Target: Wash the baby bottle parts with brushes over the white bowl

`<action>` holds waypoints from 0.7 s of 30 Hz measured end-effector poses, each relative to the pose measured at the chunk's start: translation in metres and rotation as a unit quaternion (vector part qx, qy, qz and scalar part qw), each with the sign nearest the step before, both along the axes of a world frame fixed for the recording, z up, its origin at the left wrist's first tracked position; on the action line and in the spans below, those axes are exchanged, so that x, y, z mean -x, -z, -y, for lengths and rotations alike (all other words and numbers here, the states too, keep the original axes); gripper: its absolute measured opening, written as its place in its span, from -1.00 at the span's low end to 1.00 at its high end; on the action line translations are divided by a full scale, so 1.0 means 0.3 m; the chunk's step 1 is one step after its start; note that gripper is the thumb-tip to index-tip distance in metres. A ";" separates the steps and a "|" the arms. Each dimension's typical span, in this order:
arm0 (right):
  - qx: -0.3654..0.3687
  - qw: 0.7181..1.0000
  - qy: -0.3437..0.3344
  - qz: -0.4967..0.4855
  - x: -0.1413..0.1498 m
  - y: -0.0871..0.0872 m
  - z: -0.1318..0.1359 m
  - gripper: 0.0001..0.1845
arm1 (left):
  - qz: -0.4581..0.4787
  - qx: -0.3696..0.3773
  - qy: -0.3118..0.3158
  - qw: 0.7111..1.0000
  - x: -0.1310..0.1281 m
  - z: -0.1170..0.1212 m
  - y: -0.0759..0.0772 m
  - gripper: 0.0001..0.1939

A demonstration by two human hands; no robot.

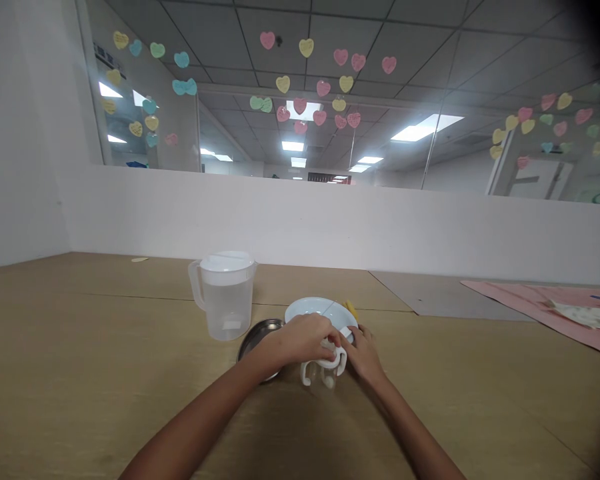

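Note:
My left hand (305,337) reaches across from the left, its fingers pinched at the top of a small clear cup with curved white handles (341,362). My right hand (364,353) is closed at the cup's right, its fingers curled beside the bowl's rim; a small white piece shows by its thumb, and what it grips is partly hidden. Just behind both hands lies a white bowl (305,307). A round metal dish (260,331) sits left of it, partly covered by my left forearm. Something yellow (351,309) shows behind the bowl's right side.
A translucent lidded pitcher (229,300) stands upright on the wooden table (105,373), left of the metal dish. Farther right lie a grey sheet (430,297) and a pink cloth (520,300) with items on it. A white wall (300,220) with windows borders the table's back.

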State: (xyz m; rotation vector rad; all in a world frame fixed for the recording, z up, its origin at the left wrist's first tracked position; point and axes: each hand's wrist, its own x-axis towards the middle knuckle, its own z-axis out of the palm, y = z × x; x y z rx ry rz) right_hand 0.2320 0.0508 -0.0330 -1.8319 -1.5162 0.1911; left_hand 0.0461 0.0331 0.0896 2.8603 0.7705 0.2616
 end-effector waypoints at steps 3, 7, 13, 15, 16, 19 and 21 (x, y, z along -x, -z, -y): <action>0.002 1.000 0.002 0.002 -0.001 0.001 -0.001 -0.49 | 0.000 0.006 0.007 1.000 -0.001 -0.007 0.006 -0.74; -0.003 1.000 -0.001 0.006 -0.004 0.003 -0.004 -0.49 | -0.002 0.017 0.028 0.999 -0.001 -0.016 0.010 -0.73; -0.003 1.000 -0.003 0.009 -0.002 -0.003 0.000 -0.49 | 0.015 0.045 0.044 0.998 0.006 -0.018 0.005 -0.76; -0.005 1.000 -0.003 0.011 -0.002 -0.003 0.001 -0.49 | 0.025 0.051 0.047 0.997 0.009 -0.017 0.000 -0.78; -0.006 1.000 -0.002 0.013 -0.002 -0.002 0.000 -0.49 | 0.028 0.054 0.046 0.997 0.010 -0.016 -0.002 -0.79; -0.013 1.000 0.003 0.022 -0.002 0.003 -0.003 -0.50 | 0.025 0.063 0.036 0.997 0.012 -0.019 -0.008 -0.80; -0.018 1.000 0.004 0.024 -0.003 0.006 -0.005 -0.50 | 0.025 0.064 0.029 0.997 0.014 -0.024 -0.011 -0.78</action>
